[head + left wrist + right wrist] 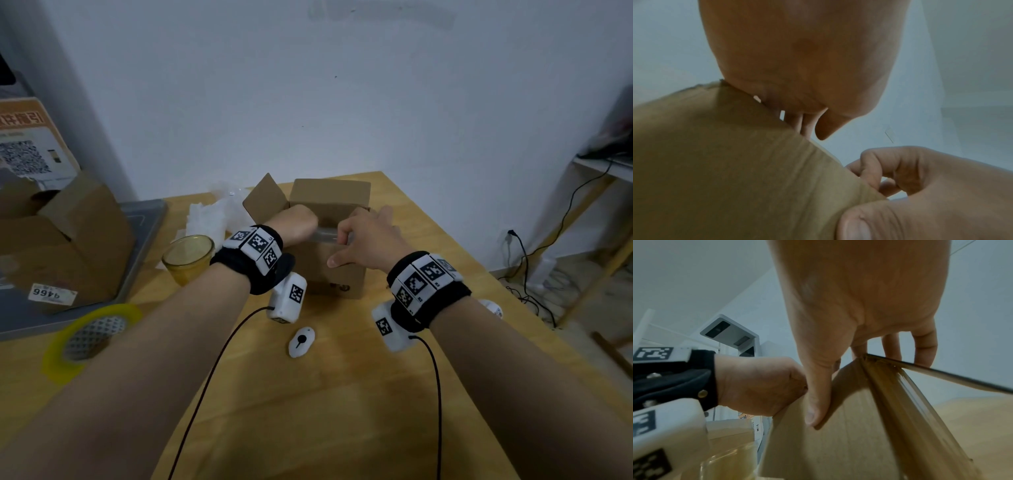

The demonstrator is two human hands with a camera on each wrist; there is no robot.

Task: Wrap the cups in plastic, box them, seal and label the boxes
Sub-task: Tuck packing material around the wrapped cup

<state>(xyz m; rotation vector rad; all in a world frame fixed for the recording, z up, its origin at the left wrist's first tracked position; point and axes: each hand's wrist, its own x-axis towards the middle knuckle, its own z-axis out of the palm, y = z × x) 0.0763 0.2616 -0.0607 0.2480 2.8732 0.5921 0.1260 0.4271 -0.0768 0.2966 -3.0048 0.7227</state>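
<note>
A small brown cardboard box (329, 274) stands mid-table with its back and left flaps up. My left hand (296, 224) is curled over the box's near rim at the left, its fingertips hidden inside. My right hand (364, 236) grips the same rim at the right, thumb (816, 402) flat on the front wall (849, 443) and fingers hooked over the top. Between the hands a clear shiny thing (325, 234) shows in the opening; I cannot tell what it is. A yellow glass cup (188, 258) stands unwrapped left of the box.
A heap of white plastic wrap (212, 212) lies behind the cup. A yellow tape roll (90, 337) sits at the near left by a larger open carton (68, 240) on a grey tray (147, 219). A small white tool (301, 342) lies before the box. Cables trail from both wrists.
</note>
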